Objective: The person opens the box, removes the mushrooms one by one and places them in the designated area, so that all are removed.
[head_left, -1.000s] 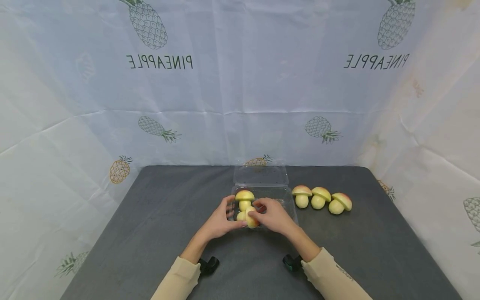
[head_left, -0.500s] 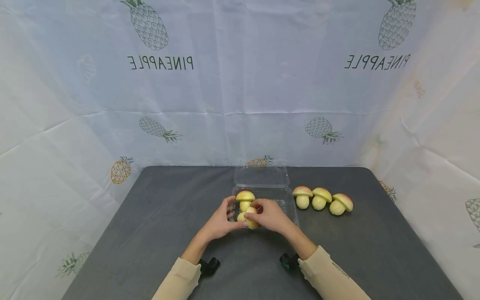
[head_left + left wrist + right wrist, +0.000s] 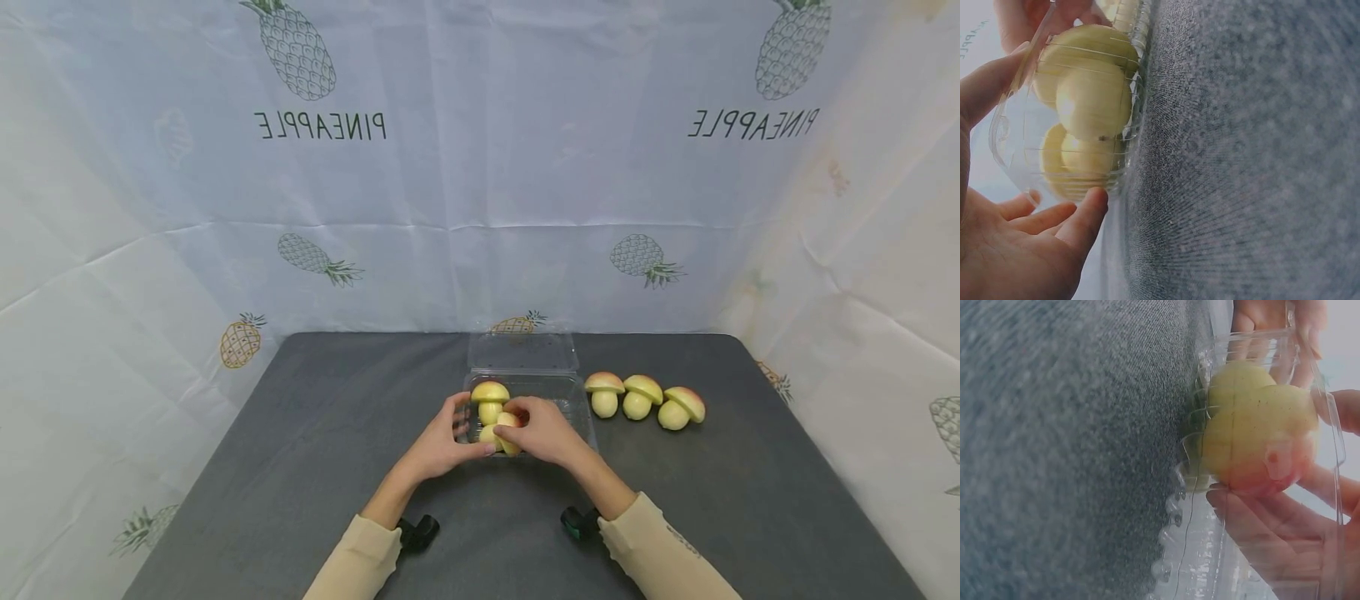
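Observation:
A clear plastic box (image 3: 573,404) stands in the middle of the table, its hinged lid raised behind it. My left hand (image 3: 442,443) holds the box's front left corner, thumb at the front rim and fingers along the left wall. Inside, a yellow toy mushroom (image 3: 490,393) lies at the back left, cap away from me. In front of it, my right hand (image 3: 549,429) pinches a second toy mushroom (image 3: 1254,440) with a red-tinged cap, inside the box. The left wrist view shows that mushroom's pale stem (image 3: 1093,100) through the box wall.
Right of the box, three more toy mushrooms lie in a row: a near one (image 3: 604,394), a middle one (image 3: 642,396) and a far one (image 3: 682,407). The raised lid (image 3: 522,352) reaches the pineapple-print curtain (image 3: 480,183) behind the dark table (image 3: 360,392).
The mushroom in my right hand has turned and shifted slightly to the right inside the box. My left hand has stayed at the box's corner.

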`<state>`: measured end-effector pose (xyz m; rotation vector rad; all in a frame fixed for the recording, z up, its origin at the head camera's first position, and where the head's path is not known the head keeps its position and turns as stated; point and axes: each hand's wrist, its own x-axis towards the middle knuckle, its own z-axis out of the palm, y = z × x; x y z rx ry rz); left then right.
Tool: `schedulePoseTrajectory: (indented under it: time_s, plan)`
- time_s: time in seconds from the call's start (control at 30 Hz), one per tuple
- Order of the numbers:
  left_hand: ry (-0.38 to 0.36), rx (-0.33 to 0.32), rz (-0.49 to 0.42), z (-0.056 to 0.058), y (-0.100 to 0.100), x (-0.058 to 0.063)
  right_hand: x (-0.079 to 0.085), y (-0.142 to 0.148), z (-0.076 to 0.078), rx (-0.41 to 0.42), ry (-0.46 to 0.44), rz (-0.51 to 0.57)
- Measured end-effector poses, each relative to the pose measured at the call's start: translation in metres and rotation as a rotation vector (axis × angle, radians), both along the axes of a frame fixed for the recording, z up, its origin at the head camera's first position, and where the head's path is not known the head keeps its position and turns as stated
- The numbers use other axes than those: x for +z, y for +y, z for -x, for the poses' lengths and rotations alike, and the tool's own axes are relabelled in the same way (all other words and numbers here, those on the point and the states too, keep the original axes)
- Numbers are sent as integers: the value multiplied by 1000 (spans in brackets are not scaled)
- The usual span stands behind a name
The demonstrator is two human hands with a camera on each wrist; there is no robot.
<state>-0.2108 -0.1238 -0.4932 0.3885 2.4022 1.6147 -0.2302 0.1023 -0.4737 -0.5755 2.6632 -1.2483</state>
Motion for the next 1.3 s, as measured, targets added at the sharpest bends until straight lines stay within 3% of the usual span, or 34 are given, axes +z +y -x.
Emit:
schedulePoseTrajectory:
  time_s: [0.17,0.83,1.3]
  plan:
    - [5,-16,-1,2,-3,-6,1,4,-2,-24,2,-8]
    - [4,-12,23,2,-3,-4,10,22,-5,-69,48,19]
    - [5,-11,12,2,-2,-3,27,38,-12,1,115,23]
